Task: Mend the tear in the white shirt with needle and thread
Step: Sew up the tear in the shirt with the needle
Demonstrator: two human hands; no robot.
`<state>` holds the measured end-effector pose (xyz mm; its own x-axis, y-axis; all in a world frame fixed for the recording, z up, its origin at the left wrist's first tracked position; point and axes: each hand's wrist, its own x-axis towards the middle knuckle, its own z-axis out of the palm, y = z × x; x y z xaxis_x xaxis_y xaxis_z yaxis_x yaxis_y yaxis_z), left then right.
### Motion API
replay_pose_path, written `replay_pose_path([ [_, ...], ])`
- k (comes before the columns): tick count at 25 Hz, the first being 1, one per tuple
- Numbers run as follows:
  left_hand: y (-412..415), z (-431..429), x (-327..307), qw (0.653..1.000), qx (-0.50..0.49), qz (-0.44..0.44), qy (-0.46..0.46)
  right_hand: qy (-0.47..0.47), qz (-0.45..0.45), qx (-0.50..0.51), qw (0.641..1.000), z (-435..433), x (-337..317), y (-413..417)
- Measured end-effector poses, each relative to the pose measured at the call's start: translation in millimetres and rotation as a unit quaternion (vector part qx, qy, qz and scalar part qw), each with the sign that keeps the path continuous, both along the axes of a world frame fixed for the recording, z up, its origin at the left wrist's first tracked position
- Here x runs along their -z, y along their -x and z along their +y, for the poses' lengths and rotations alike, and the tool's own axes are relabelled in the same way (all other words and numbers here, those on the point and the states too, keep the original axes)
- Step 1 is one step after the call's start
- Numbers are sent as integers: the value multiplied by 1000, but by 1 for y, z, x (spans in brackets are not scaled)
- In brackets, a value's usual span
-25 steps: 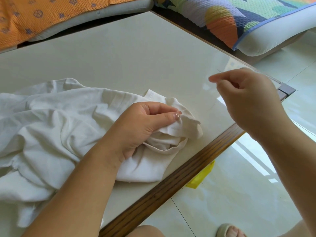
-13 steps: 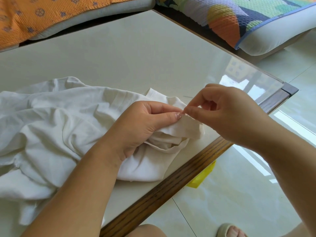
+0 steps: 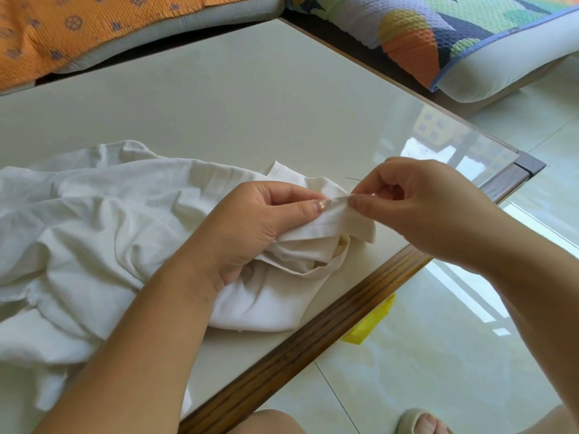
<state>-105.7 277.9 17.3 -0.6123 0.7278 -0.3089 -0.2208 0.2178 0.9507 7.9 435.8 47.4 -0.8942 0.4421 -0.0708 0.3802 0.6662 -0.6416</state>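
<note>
Close to the table's [image 3: 250,104] wooden front edge, the white shirt [image 3: 94,230] lies crumpled. The left hand [image 3: 250,227] curls round a raised fold, thumb clamped on top. Farther along that edge, the right hand [image 3: 432,211] has forefinger and thumb closed on the needle [image 3: 351,179], which sticks out just past those fingertips, behind the fold.

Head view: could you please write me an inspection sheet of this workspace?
Surface: table, glossy, wooden edge.
Job's things: shirt crumpled on the table; needle sticks out beyond the right hand; thread not discernible.
Clutter: yellow object on the floor by the table edge.
Grippers: left hand grips a shirt fold; right hand pinches the needle there.
Cables: nothing seen.
Surroundings: cushions beyond the table; tiled floor.
</note>
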Motion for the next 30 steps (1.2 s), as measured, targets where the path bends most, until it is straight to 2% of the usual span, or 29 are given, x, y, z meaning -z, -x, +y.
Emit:
replay_pose_path([
  [6, 2, -2, 0, 1000, -4, 21, 13, -32, 4, -13, 999, 2, 1, -1],
  [9, 3, -1, 1, 999, -9, 37, 17, -7, 27, 6, 1000, 2, -2, -3],
  [11, 3, -1, 1, 999, -10, 44, 18, 64, 100, 47, 992, 1, -8, -5],
  [13, 2, -1, 1, 999, -9, 48, 20, 195, 152, 40, 968, -3, -14, -8],
  [15, 2, -1, 2, 999, -6, 48, 18, 299, 143, -4, 943, -10, -13, -9],
  [16, 3, -1, 2, 999, -4, 44, 16, 321, 125, -18, 939, -12, -10, -9],
  [18, 3, -1, 2, 999, -1, 32, 8, 319, 76, -32, 944, -14, -4, -8],
  [22, 3, -1, 2, 1000, -3, 25, -1, 246, 11, -24, 969, -15, -2, -6],
  [30, 5, -2, 3, 1000, -2, 20, -6, 214, -17, -26, 976, -17, -2, -5],
])
